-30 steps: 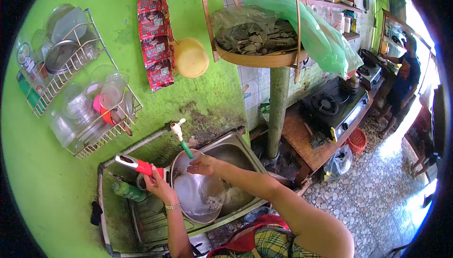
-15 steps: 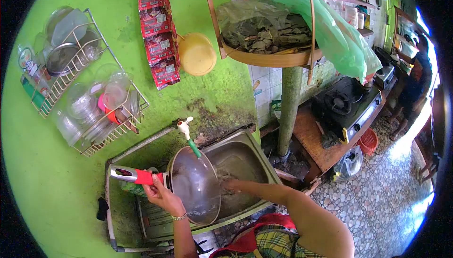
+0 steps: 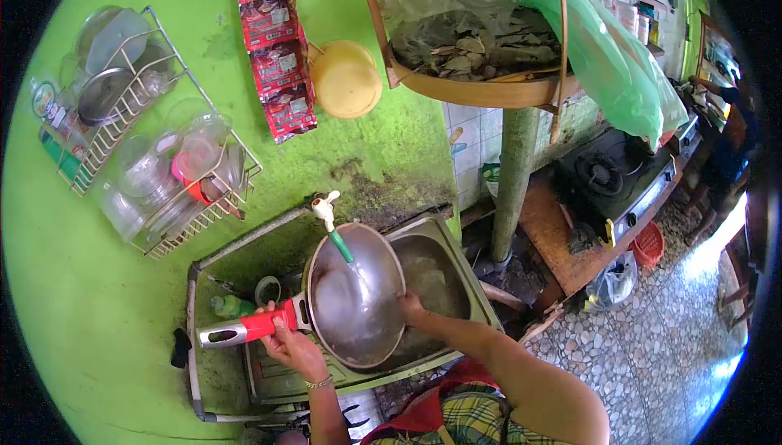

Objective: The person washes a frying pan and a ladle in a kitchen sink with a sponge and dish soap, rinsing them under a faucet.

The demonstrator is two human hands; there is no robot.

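Note:
My left hand (image 3: 292, 347), with a bracelet at the wrist, is closed around the red handle (image 3: 273, 324) of a wok. The wok (image 3: 346, 315) is held tilted over the sink (image 3: 460, 270), its inside facing me. Water runs into it from a faucet (image 3: 325, 209) with a green hose end (image 3: 340, 246). At the wok's right rim is my right hand (image 3: 413, 308), which grips the edge; most of its fingers are hidden behind the rim.
Wire racks (image 3: 183, 229) with plastic containers and dishes hang on the wall at left. Above the sink hang red sachets (image 3: 273, 46), a yellow dipper (image 3: 346, 78) and a basket (image 3: 481, 91) of dried leaves. A post (image 3: 513, 184) and stove (image 3: 607, 180) stand at right.
The wok has tilted to show more of its inside and shifted slightly right. My right hand has come up from the sink basin behind it to the rim. Water now falls inside the wok.

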